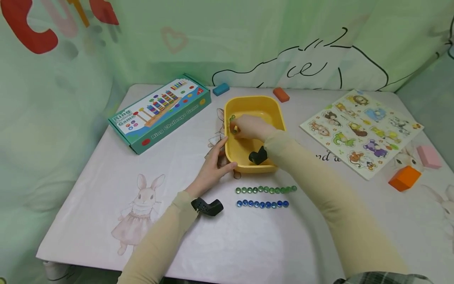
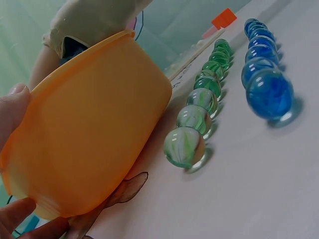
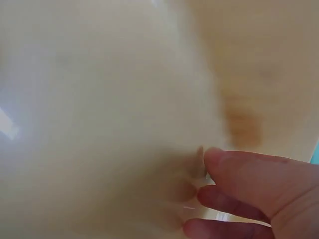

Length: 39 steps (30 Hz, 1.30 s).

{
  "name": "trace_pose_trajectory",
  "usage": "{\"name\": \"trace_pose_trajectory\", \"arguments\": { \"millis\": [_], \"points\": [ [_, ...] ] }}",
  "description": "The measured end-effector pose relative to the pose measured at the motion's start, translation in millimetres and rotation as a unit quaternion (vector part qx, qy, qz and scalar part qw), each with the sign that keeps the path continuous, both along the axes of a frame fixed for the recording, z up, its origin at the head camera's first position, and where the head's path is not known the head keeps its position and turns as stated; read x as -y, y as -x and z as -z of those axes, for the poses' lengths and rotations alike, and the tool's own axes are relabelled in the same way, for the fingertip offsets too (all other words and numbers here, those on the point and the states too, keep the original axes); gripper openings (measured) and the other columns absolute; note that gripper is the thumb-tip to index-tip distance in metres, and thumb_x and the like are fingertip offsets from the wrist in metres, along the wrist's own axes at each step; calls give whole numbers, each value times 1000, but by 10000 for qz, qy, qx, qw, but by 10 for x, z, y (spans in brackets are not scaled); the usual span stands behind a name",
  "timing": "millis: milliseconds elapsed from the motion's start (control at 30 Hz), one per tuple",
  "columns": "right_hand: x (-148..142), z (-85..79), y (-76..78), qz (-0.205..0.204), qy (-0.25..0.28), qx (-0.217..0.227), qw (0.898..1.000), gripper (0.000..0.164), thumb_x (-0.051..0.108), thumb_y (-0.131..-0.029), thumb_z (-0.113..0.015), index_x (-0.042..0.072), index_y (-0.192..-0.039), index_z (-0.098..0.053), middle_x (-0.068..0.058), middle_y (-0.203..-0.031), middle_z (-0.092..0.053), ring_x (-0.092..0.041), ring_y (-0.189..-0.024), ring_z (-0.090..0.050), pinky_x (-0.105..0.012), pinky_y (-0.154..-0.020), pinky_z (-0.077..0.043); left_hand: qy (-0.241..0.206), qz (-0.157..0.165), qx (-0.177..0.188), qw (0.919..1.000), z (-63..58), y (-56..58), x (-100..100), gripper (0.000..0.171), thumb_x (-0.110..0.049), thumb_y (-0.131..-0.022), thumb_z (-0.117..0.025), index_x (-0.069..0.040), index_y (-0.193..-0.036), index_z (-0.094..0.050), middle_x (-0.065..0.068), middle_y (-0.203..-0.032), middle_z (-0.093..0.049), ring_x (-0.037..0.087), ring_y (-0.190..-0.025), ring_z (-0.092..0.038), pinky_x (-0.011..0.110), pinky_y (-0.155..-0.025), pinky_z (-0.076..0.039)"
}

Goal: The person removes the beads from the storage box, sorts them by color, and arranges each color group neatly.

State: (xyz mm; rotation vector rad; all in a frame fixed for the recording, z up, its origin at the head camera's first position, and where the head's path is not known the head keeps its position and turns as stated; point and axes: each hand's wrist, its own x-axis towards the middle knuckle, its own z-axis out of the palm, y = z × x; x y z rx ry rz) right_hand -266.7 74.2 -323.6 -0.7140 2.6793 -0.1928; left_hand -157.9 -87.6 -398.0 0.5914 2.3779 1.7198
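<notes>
A yellow plastic basin (image 1: 253, 169) stands tilted on the table. My left hand (image 1: 212, 165) grips its near left side, with the thumb (image 2: 14, 107) at the rim and fingers against the outer wall. Inside the basin, my right hand (image 1: 250, 126) has curled fingers at the left wall. It pinches a small greenish marble (image 1: 235, 130), mostly covered by the fingertips (image 3: 215, 158). Another green marble (image 1: 232, 117) shows just beyond them. In front of the basin lie a row of green marbles (image 1: 266, 189) and, nearer, a row of blue marbles (image 1: 262, 204).
A ring game box (image 1: 159, 112) lies at the back left. An animal puzzle board (image 1: 361, 132) lies on the right. Blue (image 1: 221, 89) and red-orange (image 1: 281, 95) blocks sit behind the basin; orange (image 1: 405, 178) and pink (image 1: 429, 157) blocks are at far right.
</notes>
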Motion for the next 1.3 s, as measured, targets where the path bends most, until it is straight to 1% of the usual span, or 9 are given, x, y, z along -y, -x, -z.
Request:
{"name": "trace_pose_trajectory", "arguments": {
  "millis": [167,367,467,567,733,867,967,1133,1300],
  "points": [
    [-52,9,-9,-16,95,-224,9997,18,11,-87,-63,4,-103,-66,-11,-100,-65,-24,-88,-54,-36,-86,-45,-32,43,-42,10000,-8,-4,-17,77,-28,-88,-62,-22,-149,-15,10,-144,-32,21,-129,-36,43,-109,-25],
    [-137,-37,-43,147,262,154,9994,15,13,-85,-66,6,-98,-66,-9,-95,-64,-22,-86,-53,-34,-82,-45,39,41,-112,9999,-19,-10,-21,77,-29,-88,-62,-21,-149,-15,10,-146,-30,22,-130,-35,43,-110,-24],
    [-192,-83,-66,32,397,350,9986,13,13,-83,-68,6,-93,-66,-8,-90,-62,-21,-83,-51,-32,-78,-44,60,6,-95,9999,-20,-13,-20,77,-28,-88,-62,-21,-149,-15,10,-145,-32,22,-130,-35,43,-109,-24],
    [-262,-145,-116,-202,507,474,9974,10,14,-83,-68,7,-90,-65,-6,-87,-62,-20,-80,-51,-31,-76,-44,49,5,-68,10000,-16,-16,-20,77,-25,-89,-62,-22,-149,-15,11,-143,-34,22,-129,-35,44,-109,-25],
    [-405,-259,-258,-372,829,587,9941,10,16,-84,-67,9,-92,-65,-4,-83,-61,-18,-78,-51,-29,-71,-43,-39,42,-82,10000,-10,-23,-15,76,-24,-89,-61,-20,-149,-15,13,-141,-38,24,-127,-38,45,-107,-26],
    [-518,-328,-376,-329,1119,610,9913,11,15,-84,-67,9,-93,-65,-4,-82,-60,-19,-78,-50,-29,-70,-42,-83,14,-65,9999,-6,-20,-4,75,-25,-89,-61,-22,-149,-15,13,-140,-39,24,-124,-40,44,-105,-29],
    [-611,-357,-470,-222,1216,580,9906,13,16,-85,-67,10,-96,-66,-2,-83,-60,-18,-79,-50,-29,-72,-43,-78,0,-32,10000,-3,-21,1,75,-26,-89,-61,-25,-149,-15,13,-139,-39,22,-120,-41,41,-102,-31],
    [-774,-381,-673,-52,1418,400,9891,15,19,-85,-67,13,-98,-67,1,-84,-61,-17,-80,-51,-30,-74,-44,-129,14,19,9999,-4,-28,-2,75,-26,-89,-61,-26,-149,-15,12,-138,-40,21,-118,-44,39,-100,-33],
    [-964,-362,-907,83,1878,59,9822,14,20,-84,-68,13,-97,-68,2,-86,-63,-16,-75,-50,-27,-66,-44,-96,23,-12,10000,-13,-28,-4,75,-28,-89,-61,-24,-149,-15,12,-140,-37,22,-121,-42,41,-103,-31]
  ]
}}
